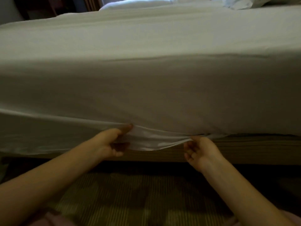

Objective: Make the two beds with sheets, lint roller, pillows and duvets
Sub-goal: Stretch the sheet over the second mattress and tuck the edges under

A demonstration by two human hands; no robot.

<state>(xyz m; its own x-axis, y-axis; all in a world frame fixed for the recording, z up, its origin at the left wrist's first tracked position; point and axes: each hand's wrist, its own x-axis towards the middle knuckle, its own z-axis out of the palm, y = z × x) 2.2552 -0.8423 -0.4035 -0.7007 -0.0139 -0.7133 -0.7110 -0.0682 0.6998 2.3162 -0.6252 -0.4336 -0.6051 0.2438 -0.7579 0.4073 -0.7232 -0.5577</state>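
Note:
A white sheet (146,82) covers the near bed and drapes down its side. My left hand (110,142) grips the loose lower hem of the sheet, thumb on top and fingers curled under the fabric. My right hand (200,150) holds the same hem further right, where it meets the bed base (244,149); its fingertips are hidden under the fabric. To the right of my hands the sheet lies tucked between mattress and base. To the left it hangs loose. A pillow (241,2) lies at the far right corner.
A second bed with rumpled white bedding (138,3) stands behind. Dark wooden furniture (40,7) is at the far left. Patterned carpet (130,201) lies under my arms, beside the striped bed base.

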